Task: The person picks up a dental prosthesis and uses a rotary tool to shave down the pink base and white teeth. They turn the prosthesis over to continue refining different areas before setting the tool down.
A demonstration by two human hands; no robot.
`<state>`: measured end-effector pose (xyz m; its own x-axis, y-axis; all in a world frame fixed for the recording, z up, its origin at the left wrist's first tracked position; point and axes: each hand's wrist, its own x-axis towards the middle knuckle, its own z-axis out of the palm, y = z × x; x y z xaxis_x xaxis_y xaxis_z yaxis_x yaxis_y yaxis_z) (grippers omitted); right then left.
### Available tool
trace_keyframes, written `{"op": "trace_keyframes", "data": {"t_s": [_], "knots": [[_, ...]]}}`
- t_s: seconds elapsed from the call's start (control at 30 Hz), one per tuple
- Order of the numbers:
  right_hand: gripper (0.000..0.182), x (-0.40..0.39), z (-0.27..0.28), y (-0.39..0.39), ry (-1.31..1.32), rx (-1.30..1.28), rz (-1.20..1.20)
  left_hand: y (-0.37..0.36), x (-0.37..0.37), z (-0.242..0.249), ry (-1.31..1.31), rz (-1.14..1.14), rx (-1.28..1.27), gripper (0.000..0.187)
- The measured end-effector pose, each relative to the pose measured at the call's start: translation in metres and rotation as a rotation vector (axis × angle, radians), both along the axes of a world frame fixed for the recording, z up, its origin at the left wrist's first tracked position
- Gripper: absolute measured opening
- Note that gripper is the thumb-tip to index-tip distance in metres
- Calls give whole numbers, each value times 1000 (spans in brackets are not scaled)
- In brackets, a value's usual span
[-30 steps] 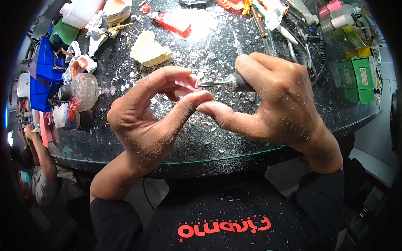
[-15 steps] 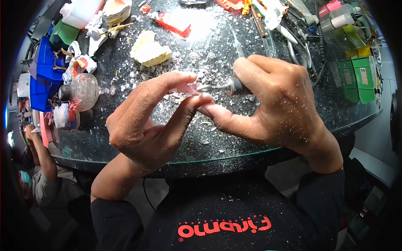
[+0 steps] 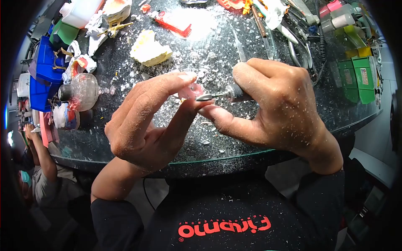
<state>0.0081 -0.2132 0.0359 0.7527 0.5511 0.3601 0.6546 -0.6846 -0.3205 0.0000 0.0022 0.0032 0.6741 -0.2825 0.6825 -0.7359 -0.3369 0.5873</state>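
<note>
The left hand (image 3: 142, 125) pinches a pink piece (image 3: 191, 90) above the table's (image 3: 125, 138) front edge; the right hand (image 3: 276, 108) grips a grinder (image 3: 228, 93), its tip on the piece. Best to brace the thumbs together and press lightly.

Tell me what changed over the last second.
The left hand rolled back, turning the pink piece so more of it shows. The right hand shifted little; its rotary tool tip stays at the piece. The yellowish cast and bench clutter stayed put.
</note>
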Motion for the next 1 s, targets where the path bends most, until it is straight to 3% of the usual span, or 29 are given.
{"op": "trace_keyframes", "data": {"t_s": [0.27,0.37,0.47,0.57,0.7,1.0], "knots": [[49,2,-2,-2,29,32,-18,3,-6,2,98,-52,-4,35],[53,5,0,-5,35,58,-29,0,-7,-1,149,-64,-95,29],[58,8,1,-7,38,91,-28,-1,-5,0,424,-157,-315,22],[61,9,1,-7,25,115,-20,0,-4,-3,533,-281,-438,19],[59,8,0,-7,25,114,-6,-2,-4,-1,561,-326,-542,19],[55,7,0,-7,-92,30,8,-2,6,-1,123,-149,-141,16]]}}
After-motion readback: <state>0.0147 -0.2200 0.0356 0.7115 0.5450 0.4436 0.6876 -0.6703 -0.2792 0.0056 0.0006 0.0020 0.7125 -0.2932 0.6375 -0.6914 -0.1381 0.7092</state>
